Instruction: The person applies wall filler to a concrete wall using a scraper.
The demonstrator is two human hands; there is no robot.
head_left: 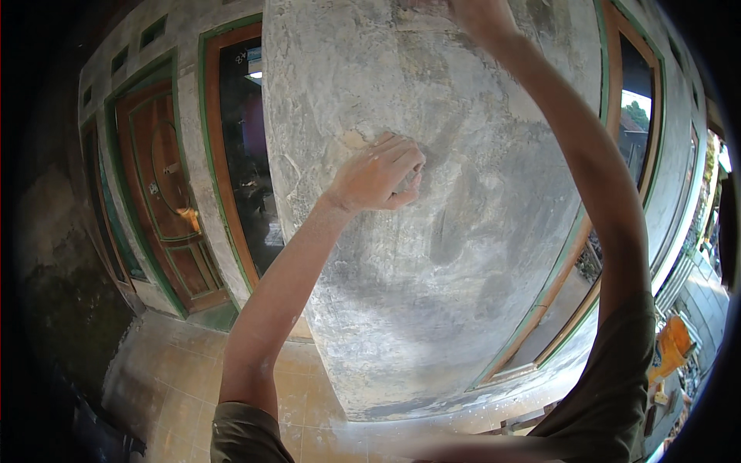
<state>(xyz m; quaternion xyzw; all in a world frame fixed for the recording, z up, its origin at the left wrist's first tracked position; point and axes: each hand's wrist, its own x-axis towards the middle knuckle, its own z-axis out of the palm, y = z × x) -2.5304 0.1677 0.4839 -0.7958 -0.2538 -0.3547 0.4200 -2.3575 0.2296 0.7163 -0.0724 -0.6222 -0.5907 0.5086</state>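
A grey plastered wall [463,255] with rough, patchy texture fills the middle of the view. My left hand [380,174], dusted pale, is closed against the wall, its fingers curled round toward the thumb. A greyish patch shows inside the curl, and whether it is a held thing or the wall behind is unclear. Higher up, my right hand [482,21] reaches to the upper part of the wall. It is smeared by motion and cut off by the top edge, so its fingers and anything in them are hidden.
Left of the wall are a dark window [245,147] in a wood and green frame and a brown panelled door [164,185]. Another framed window [634,116] stands at right. Below lies a tan tiled floor [166,370]. An orange-yellow container [673,345] sits at lower right.
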